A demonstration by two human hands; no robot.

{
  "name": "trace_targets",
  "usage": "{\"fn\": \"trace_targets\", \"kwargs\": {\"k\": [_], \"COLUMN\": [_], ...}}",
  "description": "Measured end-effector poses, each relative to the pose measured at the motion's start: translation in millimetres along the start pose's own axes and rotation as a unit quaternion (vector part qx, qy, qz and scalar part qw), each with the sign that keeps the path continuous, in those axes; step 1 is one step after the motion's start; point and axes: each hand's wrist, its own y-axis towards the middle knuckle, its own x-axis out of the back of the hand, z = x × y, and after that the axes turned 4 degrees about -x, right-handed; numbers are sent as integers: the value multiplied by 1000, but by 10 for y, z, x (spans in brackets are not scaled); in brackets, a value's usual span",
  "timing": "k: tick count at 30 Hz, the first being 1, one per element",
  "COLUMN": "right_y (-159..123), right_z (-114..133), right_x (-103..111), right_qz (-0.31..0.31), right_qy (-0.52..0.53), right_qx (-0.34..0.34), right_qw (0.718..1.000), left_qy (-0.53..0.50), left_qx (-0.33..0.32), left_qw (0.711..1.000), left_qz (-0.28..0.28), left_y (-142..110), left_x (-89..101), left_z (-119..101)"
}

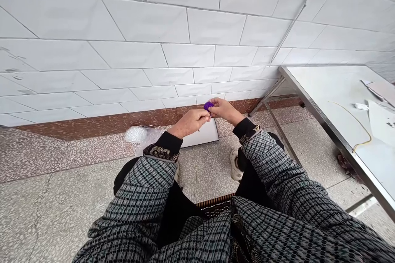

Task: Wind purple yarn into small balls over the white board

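A small purple bundle of yarn [208,106] is held up in front of me, above the floor near the wall. My right hand [224,110] is closed, its thumb and fingers pinching the purple yarn from the right. My left hand [191,123] is closed too, with its fingertips pressed together just below and left of the yarn, close against the right fingertips. What the left fingers grip is too small to make out. Under the hands, a white flat box or board [200,134] with a dark edge lies on the floor.
A ball of white yarn [136,134] in clear plastic lies on the floor at left. On the right stands a metal-edged table [327,90] with a yellow cord [365,129] and papers [382,121]. A white tiled wall [173,55] rises ahead. Part of a woven seat [216,204] shows beneath me.
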Motion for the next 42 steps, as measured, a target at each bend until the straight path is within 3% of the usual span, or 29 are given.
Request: {"fn": "trace_targets", "kwargs": {"k": [6, 11, 15, 19, 23, 25, 28, 31, 36, 42], "right_y": [-82, -142, -145, -113, -58, -39, -33, -47, -107, -171], "right_z": [35, 69, 104, 119, 75, 52, 34, 31, 40, 87], "right_x": [8, 10, 16, 21, 6, 2, 8, 26, 53, 69], "right_qz": [115, 200, 177, 121, 26, 3, 21, 81, 164, 174], "right_qy": [-82, -38, 75, 155, 93, 23, -55, -57, 0, 79], "right_qx": [-43, -35, -38, -31, 1, -3, -25, -51, -62, -45], "right_qw": [989, 978, 981, 980, 995, 1000, 998, 994, 985, 981], "left_qy": [29, 49, 57, 43, 20, 28, 54, 63, 51, 29], "left_qx": [30, 56, 102, 109, 38, 21, 31, 45, 60, 105], "left_qw": [993, 989, 984, 989, 999, 999, 995, 989, 986, 979], "left_qz": [-106, -128, -131, -91, -13, -8, -72, -125, -148, -174], "left_y": [-23, -8, 18, 55, 62, 50, 28, 11, 5, 46], "left_x": [127, 136, 91, -26, -105, -91, -21, 44, 55, -2], "left_z": [1, 75, 143, 151, 112, 103, 111, 124, 119, 175]}}
